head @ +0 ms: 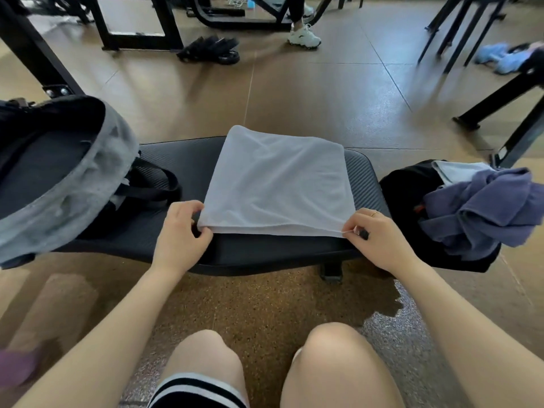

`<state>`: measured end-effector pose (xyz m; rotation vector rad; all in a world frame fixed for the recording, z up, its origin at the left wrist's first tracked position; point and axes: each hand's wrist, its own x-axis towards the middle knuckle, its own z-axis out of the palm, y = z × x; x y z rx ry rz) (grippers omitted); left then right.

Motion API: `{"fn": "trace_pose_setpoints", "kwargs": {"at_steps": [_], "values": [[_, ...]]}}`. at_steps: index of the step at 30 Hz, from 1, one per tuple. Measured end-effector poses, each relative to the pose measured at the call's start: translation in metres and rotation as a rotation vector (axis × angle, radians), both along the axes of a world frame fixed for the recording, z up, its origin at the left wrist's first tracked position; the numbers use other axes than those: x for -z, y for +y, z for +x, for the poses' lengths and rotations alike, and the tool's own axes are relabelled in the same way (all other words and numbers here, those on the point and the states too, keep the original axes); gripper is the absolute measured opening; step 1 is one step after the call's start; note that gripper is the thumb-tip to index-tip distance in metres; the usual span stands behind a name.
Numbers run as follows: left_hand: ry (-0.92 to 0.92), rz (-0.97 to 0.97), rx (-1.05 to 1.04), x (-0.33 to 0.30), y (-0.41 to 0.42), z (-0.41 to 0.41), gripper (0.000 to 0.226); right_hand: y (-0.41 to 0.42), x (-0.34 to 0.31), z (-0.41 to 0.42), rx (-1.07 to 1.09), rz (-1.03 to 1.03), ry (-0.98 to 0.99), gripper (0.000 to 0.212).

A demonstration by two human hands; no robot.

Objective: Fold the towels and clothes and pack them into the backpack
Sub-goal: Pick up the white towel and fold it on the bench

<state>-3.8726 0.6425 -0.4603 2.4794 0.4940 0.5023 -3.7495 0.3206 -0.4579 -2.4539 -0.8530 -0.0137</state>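
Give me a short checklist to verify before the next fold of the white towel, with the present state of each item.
1. Left hand pinches the near left corner of the towel: ok.
2. Right hand pinches the near right corner: ok.
3. Towel lies flat on the bench, with only light creases: ok.
4. Near edges of the layers line up: ok, as far as the view shows.
5. Backpack stands open on the left end of the bench, ready to receive it: ok.
6. Purple garment folded: not ok, it lies crumpled on the black bag at the right.
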Motion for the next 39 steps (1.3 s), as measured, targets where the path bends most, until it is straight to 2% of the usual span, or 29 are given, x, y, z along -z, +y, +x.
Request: {"fn": "trace_pose_setpoints", "kwargs": {"at_steps": [2,5,8,11,13,17,21,25,29,30,32,35,37,39], "values": [[0.026,-0.082,-0.097,-0.004,-0.005,0.004,0.035,-0.006,0.001,-0.001,-0.010,-0.011,-0.057,0.008],[0.068,-0.082,-0.056,-0.009,-0.009,0.009,0.020,-0.011,0.002,-0.003,-0.040,-0.042,-0.135,0.009],[0.097,-0.064,-0.003,-0.010,-0.016,0.008,0.018,-0.012,0.005,-0.001,-0.035,-0.042,-0.175,0.009],[0.128,-0.121,-0.067,-0.011,-0.020,0.005,0.014,-0.011,0.007,0.001,0.033,0.032,-0.218,0.006],[0.150,-0.152,-0.116,-0.011,-0.019,0.009,0.010,-0.011,0.008,0.001,0.003,0.016,-0.255,0.006],[0.253,-0.148,-0.143,-0.017,-0.017,0.017,0.029,-0.018,0.008,0.005,-0.153,-0.160,-0.292,0.019],[0.385,-0.197,-0.118,-0.027,-0.015,0.022,0.039,-0.013,0.003,0.005,-0.125,-0.295,-0.409,0.014],[0.369,-0.123,-0.017,-0.035,-0.017,0.010,0.023,-0.001,-0.006,0.006,-0.042,-0.284,-0.262,0.013],[0.343,-0.153,0.046,-0.047,-0.018,-0.017,0.022,-0.003,-0.014,-0.005,-0.032,0.029,0.043,0.016],[0.367,-0.168,0.076,-0.051,-0.019,-0.024,0.023,-0.004,-0.018,-0.009,-0.034,0.068,0.133,0.016],[0.468,-0.163,0.147,-0.056,-0.021,-0.038,0.027,-0.008,-0.029,-0.015,-0.085,0.013,0.311,0.014],[0.711,-0.053,0.216,-0.056,-0.022,-0.050,0.037,-0.010,-0.040,-0.017,-0.168,-0.077,0.541,0.011],[0.800,0.070,0.175,-0.053,-0.022,-0.045,0.042,-0.005,-0.039,-0.014,-0.107,0.013,0.567,0.016],[0.633,0.080,0.099,-0.050,-0.025,-0.028,0.037,0.005,-0.034,-0.005,0.042,0.110,0.401,0.017]]}}
